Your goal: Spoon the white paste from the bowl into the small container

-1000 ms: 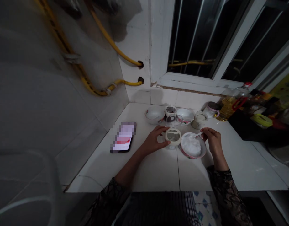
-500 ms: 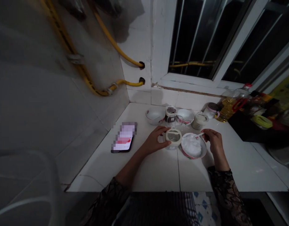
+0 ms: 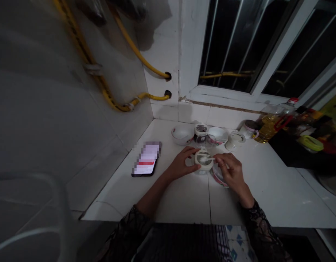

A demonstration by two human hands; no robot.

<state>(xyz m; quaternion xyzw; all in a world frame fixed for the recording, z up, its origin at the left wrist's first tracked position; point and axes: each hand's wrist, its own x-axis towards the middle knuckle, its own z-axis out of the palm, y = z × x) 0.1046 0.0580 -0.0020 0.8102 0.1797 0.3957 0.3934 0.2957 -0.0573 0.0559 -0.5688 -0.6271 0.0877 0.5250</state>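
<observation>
L hand (image 3: 181, 164) is curled round a squat glass jar (image 3: 203, 162) w/ a cream-coloured rim, fingers along the far side, thumb near the front, firmly holding it on the white tile counter (image 3: 181, 196). R hand (image 3: 230, 173) is half closed, thumb & fingers pinched on a thin white spoon (image 3: 215, 159). Spoon points L, its tip at the jar's mouth; can't tell if it's inside or just over the rim. Jar stands between the 2 hands, just beside a pink-rimmed bowl (image 3: 219, 176), which is mostly hidden under R hand, so contents can't be seen.

Farther back, near the wall: a white bowl (image 3: 182, 135), a small jar w/ dark contents (image 3: 201, 133), a clear glass cup (image 3: 207, 142), a 2nd white bowl (image 3: 218, 134) & a cream-coloured jar (image 3: 235, 141). Beyond those, a pink-trimmed jar (image 3: 248, 129) stands near a plastic bottle of cooking oil (image 3: 270, 123). A smartphone (image 3: 146, 159) lies face up L of the hands, its screen pixelated. Both forearms come out of black lace sleeves (image 3: 259, 229). Yellow gas hoses (image 3: 154, 96) run along the wall into 2 holes, L of a barred window (image 3: 228, 47).
</observation>
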